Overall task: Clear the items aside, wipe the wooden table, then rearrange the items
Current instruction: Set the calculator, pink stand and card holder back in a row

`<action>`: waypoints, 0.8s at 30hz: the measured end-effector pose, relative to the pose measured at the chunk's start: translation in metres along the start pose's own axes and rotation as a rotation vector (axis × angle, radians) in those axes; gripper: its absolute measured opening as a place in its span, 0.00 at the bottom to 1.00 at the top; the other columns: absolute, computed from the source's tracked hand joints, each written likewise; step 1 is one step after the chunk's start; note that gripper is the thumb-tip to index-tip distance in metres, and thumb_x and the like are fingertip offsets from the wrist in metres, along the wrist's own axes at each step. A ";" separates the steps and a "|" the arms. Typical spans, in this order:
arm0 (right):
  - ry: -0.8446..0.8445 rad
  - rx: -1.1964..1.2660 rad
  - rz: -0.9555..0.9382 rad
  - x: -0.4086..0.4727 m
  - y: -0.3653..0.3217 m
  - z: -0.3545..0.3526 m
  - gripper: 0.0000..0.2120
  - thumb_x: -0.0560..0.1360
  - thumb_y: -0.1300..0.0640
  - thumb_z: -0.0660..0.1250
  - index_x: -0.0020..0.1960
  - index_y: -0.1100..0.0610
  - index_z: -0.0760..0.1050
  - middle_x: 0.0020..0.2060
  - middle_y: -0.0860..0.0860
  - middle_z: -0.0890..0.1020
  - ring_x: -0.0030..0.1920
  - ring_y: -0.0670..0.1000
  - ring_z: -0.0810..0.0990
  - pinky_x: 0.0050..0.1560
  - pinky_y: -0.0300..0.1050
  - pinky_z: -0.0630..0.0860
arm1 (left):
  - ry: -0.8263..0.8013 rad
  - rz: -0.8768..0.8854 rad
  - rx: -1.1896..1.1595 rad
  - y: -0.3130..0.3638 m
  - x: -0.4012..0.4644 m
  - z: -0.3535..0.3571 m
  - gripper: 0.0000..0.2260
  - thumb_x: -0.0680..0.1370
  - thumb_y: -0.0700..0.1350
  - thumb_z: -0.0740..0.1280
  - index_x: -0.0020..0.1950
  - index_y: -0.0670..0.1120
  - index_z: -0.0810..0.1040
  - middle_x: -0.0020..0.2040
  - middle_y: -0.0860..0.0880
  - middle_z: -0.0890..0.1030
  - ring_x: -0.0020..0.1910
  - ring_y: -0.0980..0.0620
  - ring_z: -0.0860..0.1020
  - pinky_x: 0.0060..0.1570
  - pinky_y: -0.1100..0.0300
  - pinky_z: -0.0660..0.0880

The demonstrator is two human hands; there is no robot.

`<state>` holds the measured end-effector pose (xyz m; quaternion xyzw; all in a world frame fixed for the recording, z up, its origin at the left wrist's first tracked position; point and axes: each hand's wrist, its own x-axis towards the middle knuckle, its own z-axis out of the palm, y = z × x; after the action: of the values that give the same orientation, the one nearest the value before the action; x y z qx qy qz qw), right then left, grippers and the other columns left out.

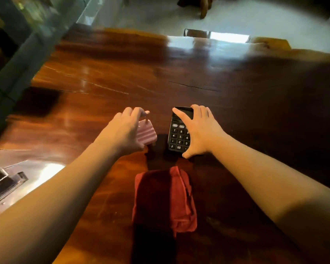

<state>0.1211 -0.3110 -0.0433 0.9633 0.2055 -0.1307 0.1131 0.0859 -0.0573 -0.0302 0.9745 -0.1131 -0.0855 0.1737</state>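
A black calculator (178, 137) lies on the glossy wooden table (103, 79) in front of me. My right hand (198, 130) grips it from the right, fingers over its top end and thumb at its lower corner. Left of it is a small pink ridged case (147, 134) shaped like a tiny suitcase. My left hand (128, 128) holds it, with fingertips at its handle and thumb under its near edge. A folded red cloth (164, 199) lies nearer to me, between my forearms, untouched.
The table's left edge runs diagonally, with a pale floor and a dark metal object (6, 181) below it at the left. A chair back (271, 43) and a bright reflective strip (217, 36) stand at the far edge. A long crack (194, 86) crosses the tabletop.
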 end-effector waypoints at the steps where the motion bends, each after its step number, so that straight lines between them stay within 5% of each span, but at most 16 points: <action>1: 0.000 -0.001 0.021 -0.007 0.013 0.005 0.73 0.49 0.22 0.71 0.79 0.42 0.32 0.75 0.66 0.56 0.76 0.67 0.55 0.76 0.66 0.52 | -0.009 0.027 0.007 0.012 0.008 0.005 0.44 0.60 0.49 0.82 0.70 0.51 0.63 0.64 0.45 0.72 0.58 0.44 0.73 0.53 0.52 0.76; 17: -0.084 0.048 0.067 -0.056 0.094 0.059 0.72 0.52 0.25 0.75 0.79 0.41 0.31 0.78 0.65 0.52 0.78 0.66 0.50 0.77 0.67 0.48 | -0.123 0.274 0.044 0.107 0.062 0.059 0.42 0.64 0.44 0.79 0.74 0.53 0.63 0.66 0.44 0.70 0.58 0.40 0.73 0.54 0.45 0.77; 24: -0.150 0.082 0.086 -0.050 0.093 0.065 0.76 0.50 0.27 0.79 0.78 0.40 0.28 0.80 0.63 0.48 0.80 0.65 0.46 0.77 0.70 0.47 | -0.116 0.280 0.032 0.101 0.058 0.063 0.52 0.64 0.43 0.81 0.80 0.50 0.54 0.72 0.43 0.65 0.65 0.39 0.70 0.60 0.45 0.75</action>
<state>0.1033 -0.4301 -0.0742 0.9625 0.1495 -0.2060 0.0939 0.1093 -0.1843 -0.0592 0.9453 -0.2593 -0.1146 0.1616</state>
